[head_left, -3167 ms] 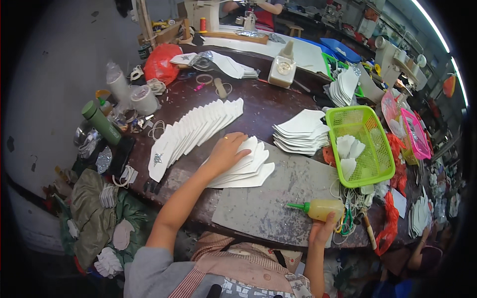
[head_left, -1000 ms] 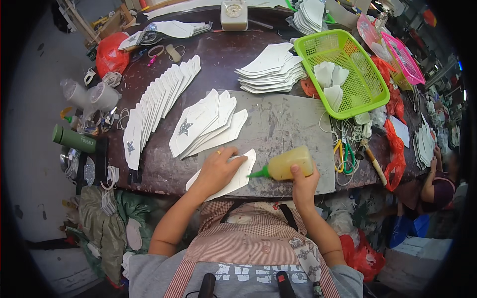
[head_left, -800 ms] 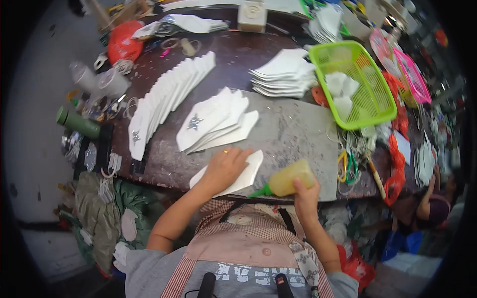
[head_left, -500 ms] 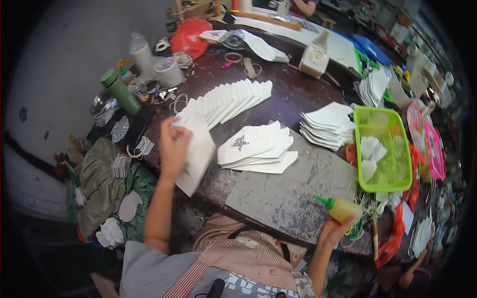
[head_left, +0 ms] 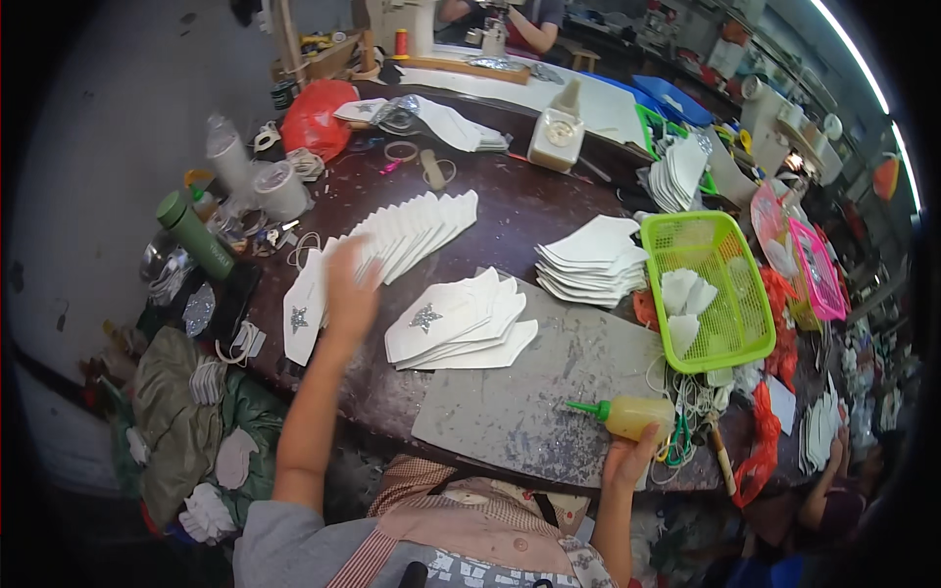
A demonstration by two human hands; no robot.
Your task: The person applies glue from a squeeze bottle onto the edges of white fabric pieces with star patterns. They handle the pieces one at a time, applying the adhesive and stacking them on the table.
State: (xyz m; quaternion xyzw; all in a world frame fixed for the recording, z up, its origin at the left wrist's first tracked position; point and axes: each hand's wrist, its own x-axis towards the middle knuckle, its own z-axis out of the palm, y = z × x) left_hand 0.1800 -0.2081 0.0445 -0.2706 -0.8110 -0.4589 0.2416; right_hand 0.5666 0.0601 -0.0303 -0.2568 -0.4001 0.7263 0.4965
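My right hand (head_left: 630, 459) is closed around a squeeze bottle (head_left: 635, 416) of yellowish liquid, tipped on its side with its green nozzle pointing left. Smeared by motion, my left hand (head_left: 351, 294) is over the near end of a fanned row of white cut pieces (head_left: 421, 233); its fingers cannot be made out. Just left of that hand lies a white piece with a glittery silver star (head_left: 300, 318), at the end of the row. Between my hands sits a loose stack of white pieces (head_left: 461, 323), the top one bearing a similar star.
A grey board (head_left: 549, 392) lies along the near edge. To the right are another white stack (head_left: 591, 260), a green basket (head_left: 708, 294) and green-handled scissors (head_left: 676, 441). A green flask (head_left: 194, 235) stands left, a glue jug (head_left: 557, 137) at the back. Another person (head_left: 534, 24) sits beyond.
The white piece by my left hand has gone from lying slanted, plain side showing, to lying at the row's end with its star visible. The view has shifted; the bottle stays in my right hand.
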